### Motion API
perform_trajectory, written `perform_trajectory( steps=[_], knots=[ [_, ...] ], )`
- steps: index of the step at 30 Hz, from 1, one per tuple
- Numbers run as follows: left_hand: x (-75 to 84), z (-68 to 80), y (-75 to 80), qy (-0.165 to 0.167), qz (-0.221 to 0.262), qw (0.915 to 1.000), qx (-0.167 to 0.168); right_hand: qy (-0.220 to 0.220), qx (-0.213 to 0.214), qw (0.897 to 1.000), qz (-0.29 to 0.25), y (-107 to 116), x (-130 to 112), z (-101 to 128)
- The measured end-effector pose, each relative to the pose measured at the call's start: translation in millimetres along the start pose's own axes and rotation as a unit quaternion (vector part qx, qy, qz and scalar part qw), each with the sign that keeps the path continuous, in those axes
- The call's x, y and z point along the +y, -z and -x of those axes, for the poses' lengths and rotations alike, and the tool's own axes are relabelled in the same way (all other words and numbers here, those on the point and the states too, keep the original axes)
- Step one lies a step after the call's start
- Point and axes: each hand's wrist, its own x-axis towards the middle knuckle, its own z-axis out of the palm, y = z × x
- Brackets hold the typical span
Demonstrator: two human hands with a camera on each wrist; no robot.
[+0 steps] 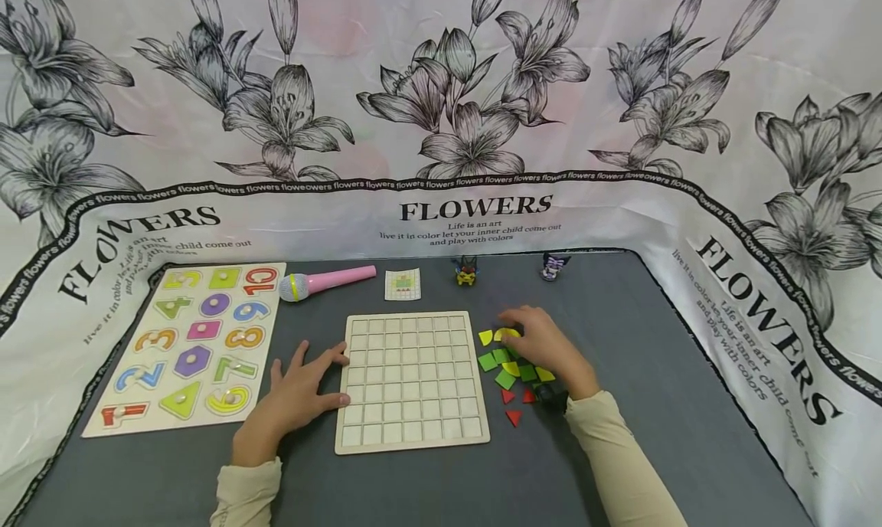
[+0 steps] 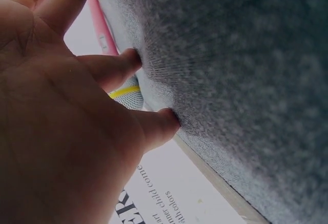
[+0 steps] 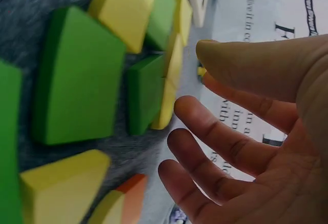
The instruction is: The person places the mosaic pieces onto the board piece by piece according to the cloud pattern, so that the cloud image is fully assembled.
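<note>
A square pale wooden grid board (image 1: 412,383) lies on the grey cloth in front of the person. At its left edge the left hand (image 1: 292,397) is spread, with thumb and fingertips right at the rim. The right hand (image 1: 547,347) hovers at the far side of a loose pile of small coloured pieces, its fingertips over a yellow piece (image 1: 505,333). In the right wrist view its fingers are loosely bent with nothing visible between them, close to green blocks (image 3: 79,80) and yellow blocks (image 3: 125,11). Several red triangles (image 1: 513,417) lie at the pile's near side.
On the left is a number-and-shape puzzle board (image 1: 175,297). Along the back lie a pink toy microphone (image 1: 338,279), a small pattern card (image 1: 403,285), a yellow-and-dark figurine (image 1: 466,271) and a purple-and-white figurine (image 1: 553,266). A flower-printed sheet (image 1: 331,220) borders the grey cloth.
</note>
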Motion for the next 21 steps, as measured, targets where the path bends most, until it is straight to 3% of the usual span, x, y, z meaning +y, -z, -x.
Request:
perform_trajectory(
  steps=[11, 21],
  knots=[
    [1.3, -1.8, -2.3, 0.000, -0.001, 1.0000, 0.000, -0.011, 0.008, 1.000, 0.009, 0.4, 12.5, 2.0],
    [0.0, -1.4, -1.5, 0.005, -0.006, 1.0000, -0.001, -0.039, 0.025, 0.999, -0.002, 19.2, 33.4, 29.9]
  ],
)
